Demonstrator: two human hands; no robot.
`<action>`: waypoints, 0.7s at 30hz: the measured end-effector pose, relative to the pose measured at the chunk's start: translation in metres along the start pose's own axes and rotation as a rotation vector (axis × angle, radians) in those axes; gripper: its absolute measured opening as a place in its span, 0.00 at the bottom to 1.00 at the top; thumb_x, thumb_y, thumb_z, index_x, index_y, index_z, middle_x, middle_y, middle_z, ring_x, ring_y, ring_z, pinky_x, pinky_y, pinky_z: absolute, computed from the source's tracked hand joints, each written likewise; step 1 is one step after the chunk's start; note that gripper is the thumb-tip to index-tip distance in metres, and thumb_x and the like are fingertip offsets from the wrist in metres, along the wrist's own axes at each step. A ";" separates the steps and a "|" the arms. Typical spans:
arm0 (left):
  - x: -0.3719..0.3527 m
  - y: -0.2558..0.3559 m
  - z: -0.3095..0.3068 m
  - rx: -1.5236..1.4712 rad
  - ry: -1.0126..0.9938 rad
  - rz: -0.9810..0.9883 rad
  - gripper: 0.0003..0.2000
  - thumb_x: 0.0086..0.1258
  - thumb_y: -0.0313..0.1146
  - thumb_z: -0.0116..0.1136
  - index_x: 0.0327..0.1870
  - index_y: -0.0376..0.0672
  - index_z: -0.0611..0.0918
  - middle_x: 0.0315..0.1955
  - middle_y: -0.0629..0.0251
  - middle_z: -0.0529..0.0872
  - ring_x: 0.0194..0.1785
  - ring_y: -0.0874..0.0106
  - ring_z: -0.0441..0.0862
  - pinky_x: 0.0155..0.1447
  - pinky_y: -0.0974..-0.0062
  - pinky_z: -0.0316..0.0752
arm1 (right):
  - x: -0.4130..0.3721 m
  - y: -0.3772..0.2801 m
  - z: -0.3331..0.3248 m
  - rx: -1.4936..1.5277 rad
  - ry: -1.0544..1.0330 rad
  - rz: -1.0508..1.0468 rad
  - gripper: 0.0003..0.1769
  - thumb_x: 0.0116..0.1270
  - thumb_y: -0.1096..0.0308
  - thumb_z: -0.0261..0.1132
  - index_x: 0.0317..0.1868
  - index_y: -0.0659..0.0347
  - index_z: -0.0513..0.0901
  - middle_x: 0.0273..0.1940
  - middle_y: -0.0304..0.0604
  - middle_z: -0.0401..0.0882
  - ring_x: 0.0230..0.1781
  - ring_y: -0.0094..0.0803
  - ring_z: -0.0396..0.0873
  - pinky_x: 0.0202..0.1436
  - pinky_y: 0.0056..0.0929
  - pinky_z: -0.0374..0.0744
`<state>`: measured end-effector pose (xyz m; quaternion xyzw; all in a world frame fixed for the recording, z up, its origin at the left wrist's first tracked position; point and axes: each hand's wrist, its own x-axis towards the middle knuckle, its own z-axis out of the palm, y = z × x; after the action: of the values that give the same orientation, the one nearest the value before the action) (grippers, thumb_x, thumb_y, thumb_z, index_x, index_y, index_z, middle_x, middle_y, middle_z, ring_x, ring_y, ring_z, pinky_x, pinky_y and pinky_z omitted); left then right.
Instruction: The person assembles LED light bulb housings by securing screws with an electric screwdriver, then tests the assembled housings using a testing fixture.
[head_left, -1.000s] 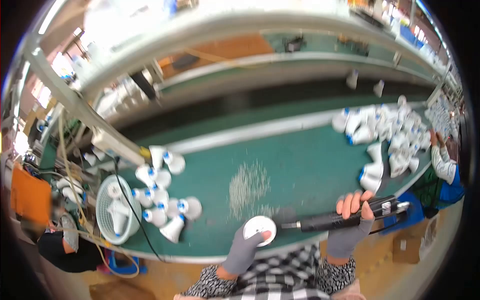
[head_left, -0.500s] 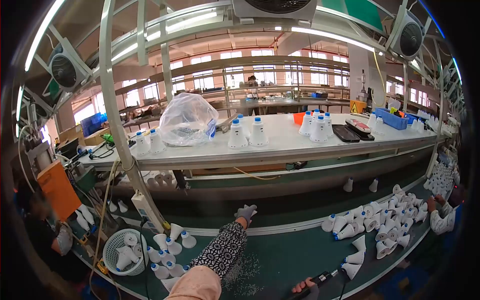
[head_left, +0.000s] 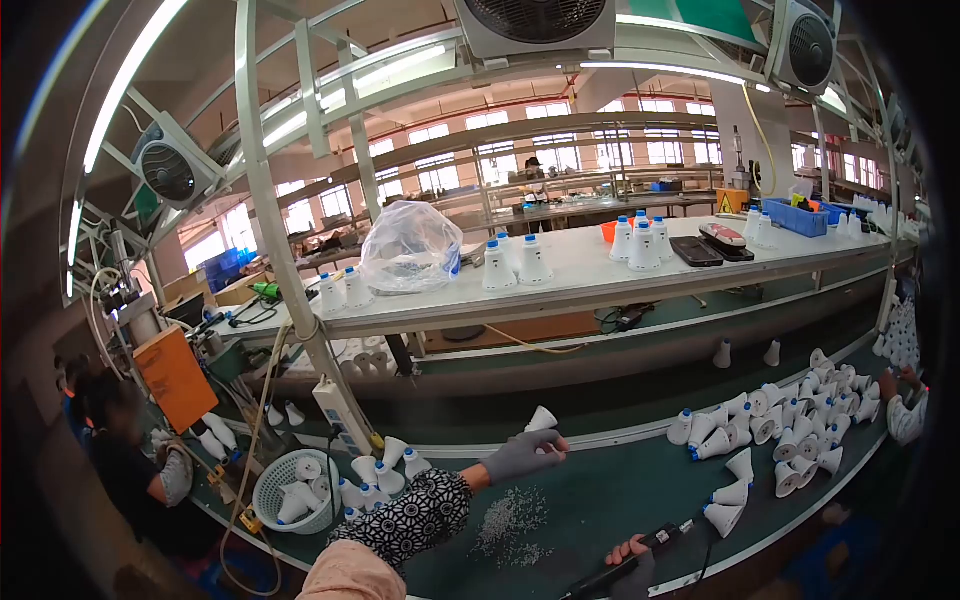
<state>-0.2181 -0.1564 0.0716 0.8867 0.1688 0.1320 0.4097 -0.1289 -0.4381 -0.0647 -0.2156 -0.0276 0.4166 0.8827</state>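
My left hand [head_left: 525,458], in a grey fingerless glove, is closed on a white cone-shaped bulb housing [head_left: 541,420] over the near rail of the bench. The housing's wide end points up and right; its narrow end is hidden by the fingers. My right hand [head_left: 632,562] grips a black electric screwdriver [head_left: 615,574], its bit pointing up and right toward several white housings [head_left: 730,492] in a short row. Between my hands, many tiny screws [head_left: 510,525] lie scattered on the green work surface [head_left: 590,500].
A basket [head_left: 262,502] of housings stands left, with more housings [head_left: 372,478] beside it. A large heap of housings [head_left: 790,425] lies right. A white shelf [head_left: 590,285] crosses ahead, behind a metal post [head_left: 262,190]. Co-workers sit at left [head_left: 140,470] and right [head_left: 905,410].
My left hand has drawn back from the dark belt beyond the rail, and a bulb housing now shows in it. The right hand stays on the screwdriver. The view has tilted and shifted.
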 end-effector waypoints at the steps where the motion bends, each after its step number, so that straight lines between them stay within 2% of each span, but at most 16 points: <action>1: -0.007 0.011 -0.002 0.017 -0.020 0.038 0.13 0.70 0.40 0.62 0.49 0.44 0.84 0.38 0.67 0.84 0.48 0.77 0.80 0.54 0.75 0.75 | 0.001 0.001 -0.001 -0.008 -0.003 -0.012 0.05 0.68 0.71 0.61 0.38 0.59 0.72 0.26 0.37 0.66 0.27 0.28 0.66 0.37 0.30 0.72; 2: -0.011 0.018 -0.006 0.031 -0.040 0.075 0.12 0.71 0.39 0.61 0.49 0.43 0.84 0.38 0.67 0.84 0.47 0.78 0.80 0.53 0.75 0.75 | 0.012 0.008 -0.018 -0.008 0.009 -0.027 0.05 0.67 0.69 0.60 0.37 0.57 0.72 0.26 0.36 0.66 0.25 0.29 0.67 0.35 0.32 0.73; 5: -0.009 0.033 -0.024 -0.034 0.180 0.307 0.09 0.73 0.34 0.59 0.48 0.42 0.84 0.38 0.69 0.84 0.45 0.80 0.79 0.52 0.78 0.75 | 0.035 0.026 -0.062 -0.016 0.047 -0.055 0.05 0.65 0.67 0.60 0.38 0.53 0.72 0.25 0.35 0.66 0.23 0.30 0.69 0.31 0.36 0.73; 7: -0.003 0.056 -0.055 -0.083 0.407 0.371 0.07 0.74 0.30 0.57 0.47 0.40 0.84 0.37 0.71 0.83 0.42 0.82 0.78 0.50 0.80 0.75 | 0.030 0.021 -0.050 -0.039 0.067 -0.052 0.05 0.66 0.67 0.60 0.40 0.52 0.72 0.25 0.36 0.66 0.23 0.30 0.69 0.31 0.36 0.74; 9: 0.005 0.078 -0.090 -0.103 0.629 0.397 0.07 0.73 0.30 0.58 0.47 0.39 0.83 0.36 0.71 0.83 0.41 0.83 0.77 0.49 0.79 0.76 | 0.004 0.006 -0.010 -0.037 0.045 -0.023 0.05 0.67 0.70 0.60 0.39 0.57 0.72 0.26 0.37 0.67 0.26 0.28 0.68 0.35 0.32 0.73; 11: 0.032 0.077 -0.129 -0.114 0.819 0.401 0.09 0.70 0.31 0.61 0.47 0.39 0.82 0.40 0.64 0.85 0.43 0.75 0.80 0.50 0.75 0.76 | 0.002 0.003 -0.001 -0.003 0.015 0.001 0.05 0.67 0.71 0.61 0.39 0.58 0.72 0.27 0.37 0.68 0.28 0.27 0.68 0.38 0.30 0.73; 14: 0.078 0.082 -0.177 0.109 0.982 0.406 0.18 0.67 0.38 0.65 0.53 0.37 0.78 0.47 0.56 0.83 0.45 0.69 0.81 0.50 0.73 0.76 | 0.011 0.008 -0.021 0.030 -0.017 0.022 0.06 0.67 0.71 0.62 0.39 0.57 0.72 0.28 0.38 0.69 0.29 0.28 0.69 0.39 0.30 0.74; 17: 0.119 0.076 -0.207 0.073 0.920 0.211 0.28 0.63 0.45 0.69 0.57 0.33 0.74 0.52 0.49 0.80 0.47 0.64 0.81 0.51 0.70 0.77 | 0.006 0.007 -0.010 0.000 0.032 -0.012 0.05 0.67 0.71 0.62 0.40 0.57 0.73 0.28 0.38 0.69 0.28 0.29 0.69 0.38 0.30 0.74; 18: 0.119 0.087 -0.210 0.086 0.873 0.083 0.33 0.60 0.48 0.70 0.57 0.30 0.73 0.50 0.47 0.81 0.49 0.61 0.82 0.51 0.68 0.78 | 0.006 0.007 -0.008 -0.014 0.036 -0.018 0.06 0.67 0.71 0.62 0.40 0.57 0.73 0.28 0.38 0.69 0.29 0.29 0.69 0.38 0.30 0.74; 21: 0.131 0.083 -0.222 0.323 0.772 -0.095 0.35 0.60 0.48 0.71 0.62 0.33 0.72 0.49 0.48 0.83 0.48 0.61 0.84 0.50 0.68 0.78 | 0.007 0.005 -0.010 -0.028 0.023 0.010 0.06 0.67 0.71 0.62 0.41 0.57 0.73 0.28 0.37 0.69 0.29 0.29 0.70 0.39 0.30 0.74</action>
<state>-0.1657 -0.0020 0.2882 0.8163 0.3693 0.4072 0.1776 -0.1252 -0.4335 -0.0764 -0.2329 -0.0223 0.4182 0.8777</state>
